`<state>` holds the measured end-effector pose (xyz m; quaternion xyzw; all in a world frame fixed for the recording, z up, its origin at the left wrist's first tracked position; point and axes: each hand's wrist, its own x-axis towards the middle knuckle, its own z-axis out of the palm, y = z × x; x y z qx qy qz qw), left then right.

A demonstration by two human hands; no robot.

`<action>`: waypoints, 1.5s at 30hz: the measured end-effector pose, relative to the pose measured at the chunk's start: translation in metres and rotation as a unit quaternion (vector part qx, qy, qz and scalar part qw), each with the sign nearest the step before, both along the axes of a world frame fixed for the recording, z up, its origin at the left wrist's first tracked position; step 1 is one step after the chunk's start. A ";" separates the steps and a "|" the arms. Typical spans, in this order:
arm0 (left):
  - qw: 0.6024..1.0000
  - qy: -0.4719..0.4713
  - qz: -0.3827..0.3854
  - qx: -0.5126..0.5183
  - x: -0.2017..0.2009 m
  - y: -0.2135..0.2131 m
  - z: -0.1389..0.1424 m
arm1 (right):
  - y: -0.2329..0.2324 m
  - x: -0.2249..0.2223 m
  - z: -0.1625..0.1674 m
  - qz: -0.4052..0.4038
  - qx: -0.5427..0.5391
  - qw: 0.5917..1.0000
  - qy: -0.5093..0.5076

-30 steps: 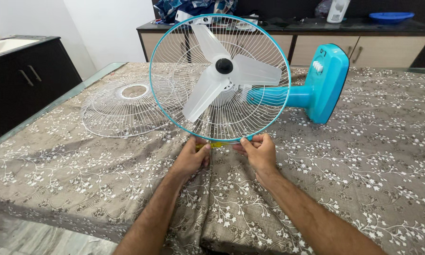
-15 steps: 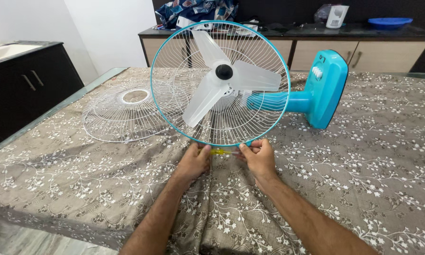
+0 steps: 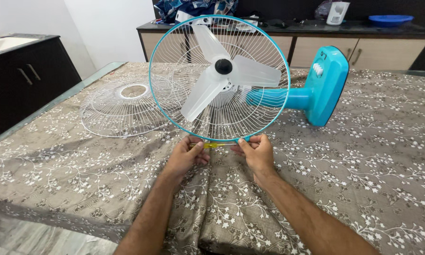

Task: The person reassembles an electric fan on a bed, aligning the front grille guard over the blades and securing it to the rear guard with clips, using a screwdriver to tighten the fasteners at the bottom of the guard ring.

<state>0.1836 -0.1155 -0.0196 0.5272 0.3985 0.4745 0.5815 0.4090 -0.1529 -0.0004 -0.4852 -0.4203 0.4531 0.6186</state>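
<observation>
A turquoise table fan lies on its side on a table covered with a grey floral cloth. Its rear wire guard with a turquoise rim stands upright facing me, with three translucent white blades and a black hub in front of it. My left hand and my right hand both pinch the bottom of the rim. A thin yellow tool lies between the two hands at the rim; which hand holds it is unclear. The detached white front guard lies flat to the left.
A dark cabinet with a pale top stands at the left. Behind the table runs a sideboard with beige doors, carrying a blue plate, a white device and bundled cloth. The table's near edge shows floor at the lower left.
The view has shifted slightly; the fan and both hands sit a little lower in the picture. Both hands stay at the bottom of the rim.
</observation>
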 end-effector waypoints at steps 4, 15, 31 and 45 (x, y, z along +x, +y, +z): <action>1.000 -0.002 0.021 0.019 0.008 0.000 -0.003 | -0.002 0.000 0.003 -0.005 -0.012 1.000 -0.009; 0.998 0.042 0.045 0.007 0.005 -0.005 0.005 | -0.006 -0.001 0.009 -0.003 -0.008 1.000 -0.019; 0.999 0.003 0.036 0.021 0.007 0.003 -0.006 | -0.001 -0.002 0.001 -0.002 0.007 1.000 0.004; 0.998 0.025 0.027 0.046 0.012 -0.003 -0.002 | 0.000 0.003 0.000 -0.007 0.010 1.000 -0.007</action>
